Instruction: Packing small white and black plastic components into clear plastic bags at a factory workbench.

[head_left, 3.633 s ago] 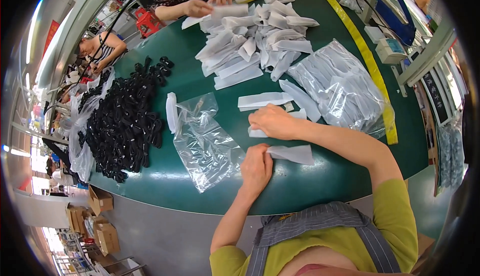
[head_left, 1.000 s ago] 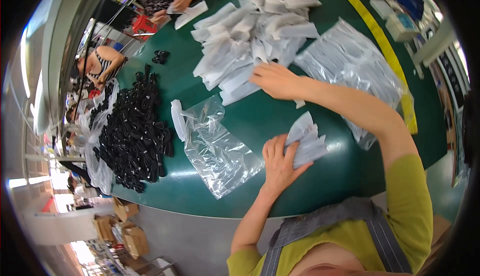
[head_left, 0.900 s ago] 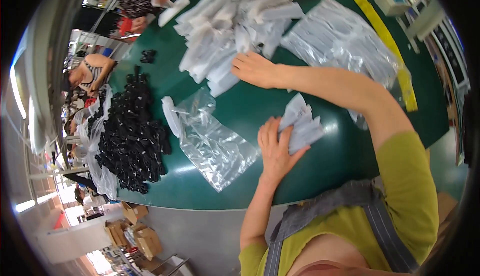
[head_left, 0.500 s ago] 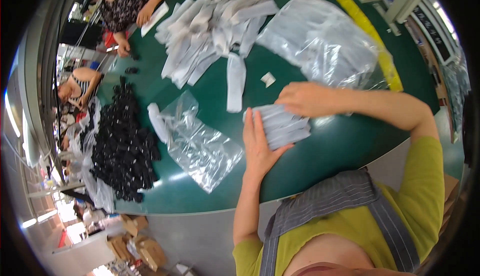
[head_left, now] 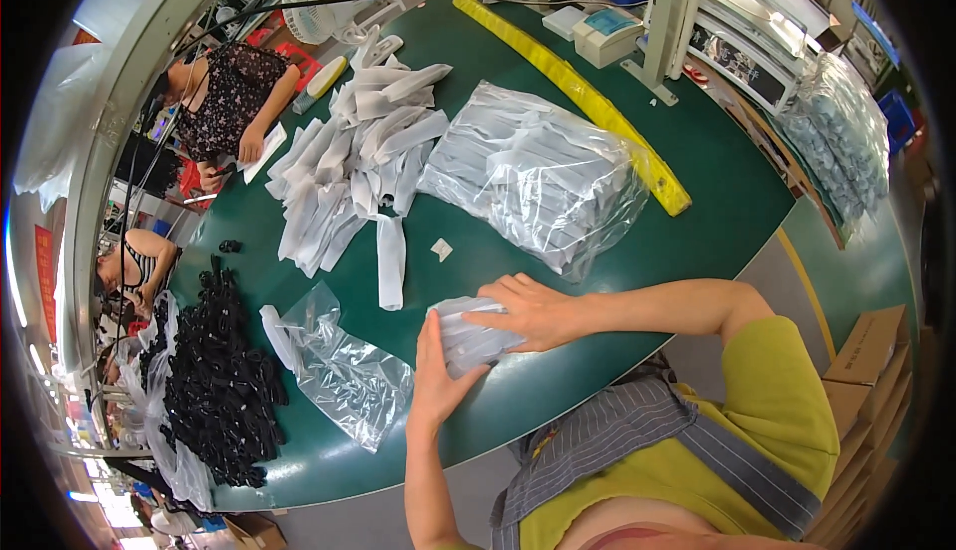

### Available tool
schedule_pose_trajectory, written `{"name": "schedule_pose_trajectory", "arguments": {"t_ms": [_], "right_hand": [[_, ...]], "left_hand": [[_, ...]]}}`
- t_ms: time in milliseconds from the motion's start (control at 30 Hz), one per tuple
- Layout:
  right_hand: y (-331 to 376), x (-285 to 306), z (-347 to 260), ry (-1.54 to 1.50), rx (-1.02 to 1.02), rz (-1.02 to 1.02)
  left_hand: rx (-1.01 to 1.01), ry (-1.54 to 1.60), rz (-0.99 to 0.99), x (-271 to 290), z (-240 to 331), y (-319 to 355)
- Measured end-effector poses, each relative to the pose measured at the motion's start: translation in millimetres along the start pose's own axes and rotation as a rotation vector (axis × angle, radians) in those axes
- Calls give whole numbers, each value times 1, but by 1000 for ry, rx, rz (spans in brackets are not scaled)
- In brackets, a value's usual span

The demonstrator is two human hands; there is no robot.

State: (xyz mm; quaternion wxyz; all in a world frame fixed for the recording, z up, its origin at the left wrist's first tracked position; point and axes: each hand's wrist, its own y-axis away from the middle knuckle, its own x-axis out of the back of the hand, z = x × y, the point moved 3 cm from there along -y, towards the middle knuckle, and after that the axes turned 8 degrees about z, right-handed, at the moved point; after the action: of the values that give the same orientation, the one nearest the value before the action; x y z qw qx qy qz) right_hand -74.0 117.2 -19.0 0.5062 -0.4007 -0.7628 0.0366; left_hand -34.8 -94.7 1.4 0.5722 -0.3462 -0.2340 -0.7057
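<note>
A small stack of whitish translucent sleeves (head_left: 460, 339) lies on the green table in front of me. My left hand (head_left: 438, 389) grips it, the fingers along its left end and the thumb along its near edge. Across its right end and top, my right hand (head_left: 538, 313) bends its fingers onto the sleeves. To the left lies a crumpled clear plastic bag (head_left: 349, 381), with a rolled whitish piece (head_left: 281, 339) at its far corner. A single sleeve (head_left: 391, 263) and a small whitish paper square (head_left: 441, 248) are beyond the stack.
Farther off are a loose pile of whitish sleeves (head_left: 368, 142) and a large clear bag (head_left: 538, 177) full of them. A heap of black items (head_left: 219, 381) covers the left side. A yellow strip (head_left: 578, 92) runs along the far right. Another person (head_left: 239, 92) works across the table.
The view has shifted, showing more of the room beyond the table. My right hand has moved from the stack's far edge to its right end and top; my left hand still grips it.
</note>
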Motion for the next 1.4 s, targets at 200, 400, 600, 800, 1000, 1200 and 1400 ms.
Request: {"name": "schedule_pose_trajectory", "arguments": {"t_ms": [200,400,600,800,1000,1200,1400], "right_hand": [[29,30,-1,125,-116,146],[20,44,-1,37,-118,18],[20,35,-5,36,-176,43],[25,23,-5,86,-161,64],[61,74,-10,14,-190,92],[116,179,3,282,-698,551],[161,167,11,119,-679,293]], "left_hand": [[-132,18,312,-7,17,-3],[0,265,447,-12,33,-23],[-5,478,308,-43,30,-45],[164,679,272,-42,23,-35],[222,496,601,-37,40,-28],[-380,9,408,-109,144,-64],[-429,-160,662,-125,131,-114]]}}
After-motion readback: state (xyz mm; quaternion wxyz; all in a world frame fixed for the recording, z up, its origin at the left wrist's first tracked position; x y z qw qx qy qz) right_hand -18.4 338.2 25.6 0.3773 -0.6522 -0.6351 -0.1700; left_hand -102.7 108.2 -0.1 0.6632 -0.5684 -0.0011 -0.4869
